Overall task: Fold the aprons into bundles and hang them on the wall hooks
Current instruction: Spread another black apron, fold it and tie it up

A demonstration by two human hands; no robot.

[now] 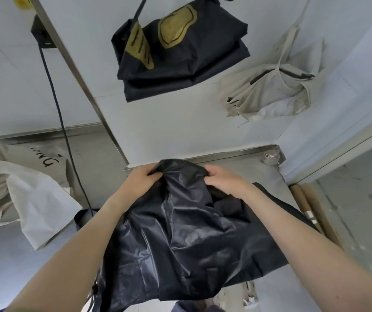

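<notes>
I am holding a black apron (187,233), plain and glossy all over. Above it a black apron bundle (180,64) is hanging, showing mustard-yellow patches outlined in black. Beside that a cream apron bundle (270,95) is hanging plain. At my left a cream apron (5,188) is showing black lettering.

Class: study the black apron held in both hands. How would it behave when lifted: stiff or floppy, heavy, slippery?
Probably floppy: the black apron sags in creases below where the left hand and right hand pinch it. Likely light: it is bunched up thin in their grip. Its sheen suggests smooth, perhaps slippery fabric.
</notes>
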